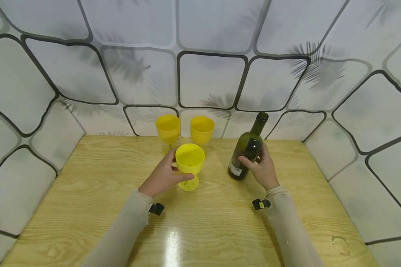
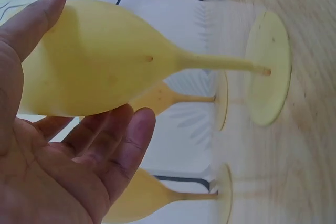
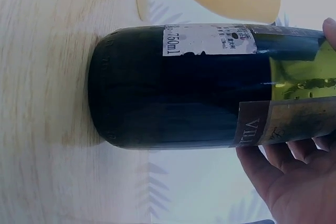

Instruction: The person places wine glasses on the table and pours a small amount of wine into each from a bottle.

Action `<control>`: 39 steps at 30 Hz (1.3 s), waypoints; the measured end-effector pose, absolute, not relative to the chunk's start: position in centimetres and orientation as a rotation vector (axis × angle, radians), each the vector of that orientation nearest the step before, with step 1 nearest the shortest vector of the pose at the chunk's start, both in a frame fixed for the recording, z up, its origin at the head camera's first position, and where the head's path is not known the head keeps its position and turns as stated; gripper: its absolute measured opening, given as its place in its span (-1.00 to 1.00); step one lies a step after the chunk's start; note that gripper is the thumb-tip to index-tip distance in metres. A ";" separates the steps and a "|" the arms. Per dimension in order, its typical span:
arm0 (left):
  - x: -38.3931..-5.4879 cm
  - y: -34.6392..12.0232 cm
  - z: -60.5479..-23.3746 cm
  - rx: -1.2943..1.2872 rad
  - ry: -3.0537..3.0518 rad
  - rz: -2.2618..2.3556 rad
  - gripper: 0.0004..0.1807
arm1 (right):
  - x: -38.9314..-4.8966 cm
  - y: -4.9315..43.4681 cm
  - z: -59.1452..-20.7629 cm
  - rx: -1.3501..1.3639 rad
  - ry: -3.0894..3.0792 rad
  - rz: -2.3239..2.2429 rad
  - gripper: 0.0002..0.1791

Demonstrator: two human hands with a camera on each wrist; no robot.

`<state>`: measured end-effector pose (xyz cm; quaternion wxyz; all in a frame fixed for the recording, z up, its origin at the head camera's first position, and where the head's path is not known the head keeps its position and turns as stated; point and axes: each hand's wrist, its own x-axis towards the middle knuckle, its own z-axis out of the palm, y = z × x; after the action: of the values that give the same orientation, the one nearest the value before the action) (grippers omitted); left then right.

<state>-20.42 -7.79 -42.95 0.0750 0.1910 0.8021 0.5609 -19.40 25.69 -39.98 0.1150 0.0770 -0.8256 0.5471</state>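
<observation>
The left hand (image 1: 161, 177) has its grip cupped loosely about the bowl of the nearest yellow plastic stemmed goblet (image 1: 189, 165): thumb on one side, fingers (image 2: 126, 150) curved under the other, the palm close to the bowl, though how firmly it clasps cannot be told. This goblet stands upright on the pale wooden counter (image 1: 87, 193), its long axis vertical, bowl directly inside the grip and stem and round foot below it.

The right hand (image 1: 262, 168) is wrapped round the lower body of the dark green glass wine bottle (image 1: 248, 148), fingers curled against the label side. The bottle rests on its base on the counter, leaning slightly, with its neck rising up and away from the grip. It lies to the right of the held goblet, near but apart; the bottle's mouth is higher than the goblet's rim.

Count: 3 yellow goblets, 1 in the left grip and 2 more goblets (image 1: 168, 128) standing side by side just beyond it towards the wall; 1 bottle; 2 hands, each nearer its own object.
</observation>
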 end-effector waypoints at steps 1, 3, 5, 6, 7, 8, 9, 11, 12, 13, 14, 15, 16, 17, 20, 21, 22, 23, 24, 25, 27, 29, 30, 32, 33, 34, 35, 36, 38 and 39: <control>-20.4 -7.8 -42.8 0.574 2.418 1.678 -0.03 | -19.4 25.7 -39.9 0.228 -2.419 1.602 -0.16; -20.4 -7.9 -42.5 0.585 2.444 1.670 -0.01 | -19.4 25.7 -39.9 0.229 -2.418 1.599 -0.15; -20.3 -8.0 -42.2 0.602 2.461 1.668 0.02 | -19.5 25.8 -40.1 0.228 -2.417 1.597 -0.15; -20.2 -8.0 -42.0 0.611 2.465 1.672 0.03 | -19.7 26.0 -40.5 0.225 -2.417 1.596 -0.14; -20.2 -8.1 -41.8 0.623 2.466 1.676 0.05 | -19.9 26.1 -40.9 0.221 -2.417 1.594 -0.14; -20.1 -8.1 -41.7 0.630 2.470 1.679 0.05 | -20.2 26.4 -41.3 0.216 -2.419 1.589 -0.13; -20.0 -8.1 -41.5 0.636 2.469 1.687 0.04 | -20.4 26.6 -41.7 0.211 -2.421 1.584 -0.12; -19.9 -8.2 -41.3 0.646 2.475 1.700 0.03 | -20.8 26.9 -42.4 0.207 -2.429 1.570 -0.10; -19.9 -8.1 -41.2 0.644 2.478 1.704 0.03 | -21.0 27.1 -42.8 0.205 -2.430 1.568 -0.10; -19.8 -8.1 -41.2 0.634 2.487 1.700 0.03 | -21.1 27.2 -43.0 0.206 -2.432 1.564 -0.09; -19.8 -8.0 -41.2 0.623 2.494 1.695 0.03 | -21.1 27.3 -43.0 0.207 -2.433 1.562 -0.08; -19.7 -7.9 -41.2 0.616 2.499 1.690 0.04 | -21.1 27.3 -43.0 0.208 -2.434 1.563 -0.08; -19.7 -7.8 -41.1 0.607 2.506 1.681 0.05 | -21.0 27.2 -42.8 0.211 -2.436 1.566 -0.07; -19.6 -7.7 -41.1 0.598 2.512 1.673 0.05 | -20.8 27.0 -42.5 0.215 -2.435 1.574 -0.08; -19.4 -7.4 -41.1 0.576 2.534 1.661 0.03 | -20.0 26.4 -41.3 0.233 -2.436 1.588 -0.09; -19.4 -7.4 -41.1 0.572 2.538 1.665 0.01 | -19.7 26.2 -40.8 0.246 -2.436 1.590 -0.10; -19.4 -7.3 -41.1 0.566 2.542 1.668 0.00 | -19.5 26.0 -40.4 0.260 -2.435 1.589 -0.11; -19.4 -7.3 -41.1 0.562 2.544 1.670 -0.01 | -19.3 25.8 -40.2 0.272 -2.435 1.586 -0.12; -19.4 -7.3 -41.1 0.560 2.547 1.670 -0.01 | -19.2 25.8 -40.0 0.277 -2.437 1.589 -0.13; -19.4 -7.4 -41.1 0.557 2.546 1.672 -0.02 | -19.1 25.7 -39.9 0.284 -2.438 1.588 -0.14; -19.4 -7.4 -41.1 0.557 2.542 1.672 -0.02 | -19.2 25.7 -40.0 0.297 -2.437 1.594 -0.16; -19.4 -7.5 -41.1 0.558 2.537 1.670 -0.02 | -19.6 26.0 -40.7 0.293 -2.438 1.609 -0.16; -19.4 -7.5 -41.2 0.560 2.532 1.673 -0.03 | -19.9 26.2 -41.1 0.292 -2.436 1.616 -0.16; -19.4 -7.5 -41.2 0.563 2.521 1.681 -0.06 | -20.4 26.6 -42.1 0.295 -2.438 1.616 -0.15; -19.5 -7.6 -41.2 0.565 2.518 1.682 -0.07 | -20.6 26.8 -42.6 0.293 -2.440 1.616 -0.14; -19.5 -7.6 -41.2 0.566 2.516 1.683 -0.09 | -20.8 27.0 -43.0 0.295 -2.438 1.619 -0.13; -19.5 -7.6 -41.3 0.569 2.514 1.684 -0.10 | -20.9 27.1 -43.2 0.302 -2.437 1.619 -0.13; -19.5 -7.6 -41.3 0.569 2.514 1.684 -0.11 | -20.9 27.1 -43.4 0.308 -2.435 1.617 -0.14; -19.6 -7.6 -41.3 0.568 2.517 1.678 -0.10 | -20.9 27.1 -43.5 0.321 -2.426 1.615 -0.15; -19.6 -7.6 -41.3 0.566 2.517 1.676 -0.10 | -20.9 27.1 -43.6 0.327 -2.418 1.617 -0.16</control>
<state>-19.55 -7.58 -41.35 0.0326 0.1838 0.8176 0.5446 -20.95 27.14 -43.58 0.1068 0.1109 -0.8213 0.5493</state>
